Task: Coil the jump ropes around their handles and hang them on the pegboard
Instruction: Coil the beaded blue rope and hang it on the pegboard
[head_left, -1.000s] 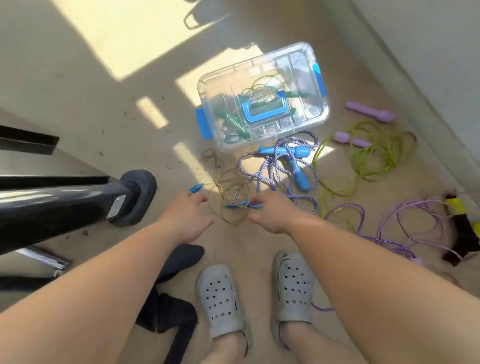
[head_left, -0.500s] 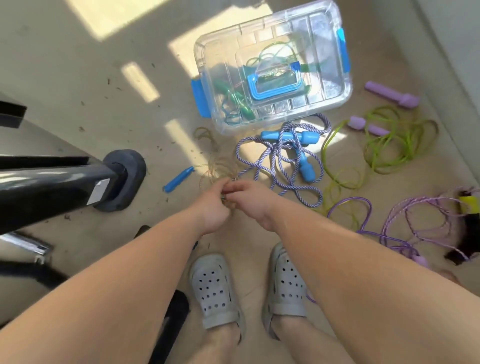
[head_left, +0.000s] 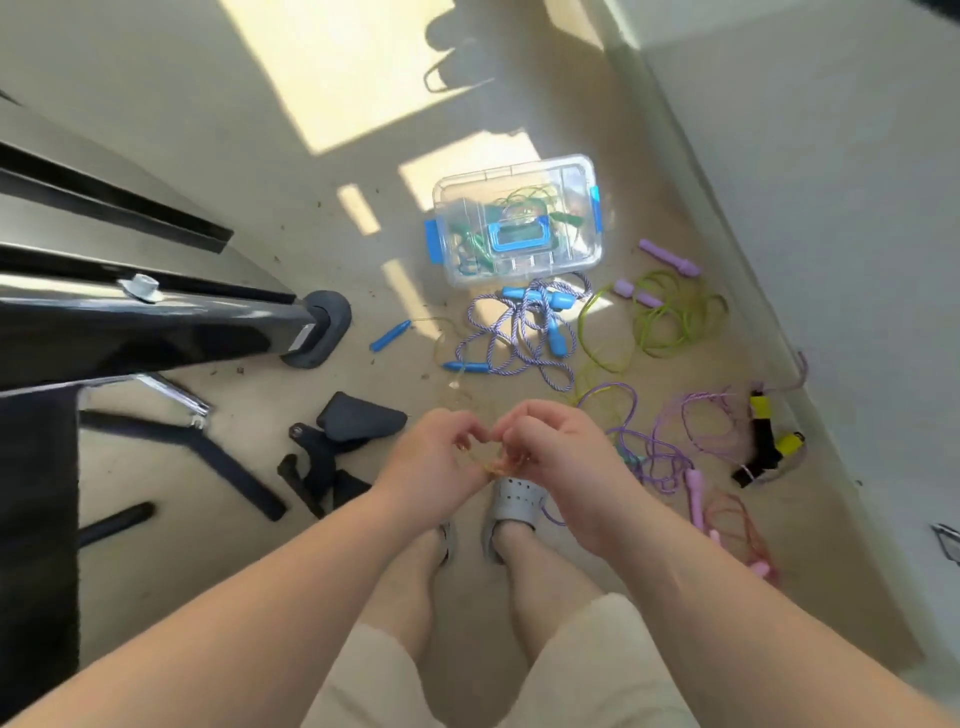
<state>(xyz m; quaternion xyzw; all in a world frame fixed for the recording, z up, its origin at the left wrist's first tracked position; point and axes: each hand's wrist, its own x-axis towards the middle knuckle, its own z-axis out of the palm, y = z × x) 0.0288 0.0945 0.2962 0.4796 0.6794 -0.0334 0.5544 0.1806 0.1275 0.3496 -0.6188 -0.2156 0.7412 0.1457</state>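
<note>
Pinching thin tan cord (head_left: 492, 464), left hand (head_left: 431, 462) and right hand (head_left: 563, 449) close together, fingers curled; cord bunched between them, blue handle (head_left: 467, 367) on floor (head_left: 270, 218) beyond.

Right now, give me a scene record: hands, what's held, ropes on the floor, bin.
left hand: pinches thin tan rope
right hand: pinches the same rope
rope run: trails down to slim blue handle on floor
floor ropes: blue-white braided rope, green rope, purple rope, pink rope; all uncoiled
bin: clear, lid on, green cord inside
pegboard: not in view
</note>
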